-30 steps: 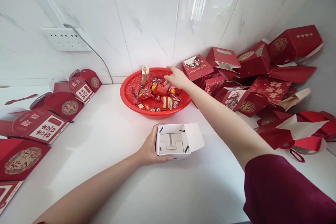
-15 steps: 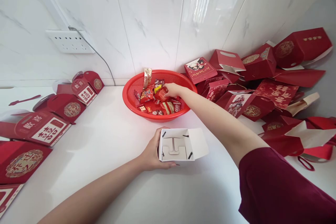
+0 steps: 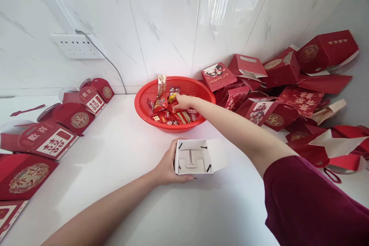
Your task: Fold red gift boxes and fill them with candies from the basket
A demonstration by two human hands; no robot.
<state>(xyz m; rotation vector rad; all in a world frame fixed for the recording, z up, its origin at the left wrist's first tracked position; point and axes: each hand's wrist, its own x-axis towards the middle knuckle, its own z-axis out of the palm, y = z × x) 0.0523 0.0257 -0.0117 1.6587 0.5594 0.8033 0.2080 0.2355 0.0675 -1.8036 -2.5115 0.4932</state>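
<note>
So the right hand (image 3: pixel 184 102) had just dropped into the candies (image 3: pixel 160 103) in the red basket (image 3: pixel 139 107), so picking seemed underway, though I couldn't tell if it'd pinched any, while the left hand (image 3: pixel 167 167) gripped the still-empty white box (image 3: pixel 190 157).

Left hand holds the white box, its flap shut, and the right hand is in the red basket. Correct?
Not quite: the head view shows the flap open. The left hand does hold the white box, and the right hand is in the red basket.
</note>
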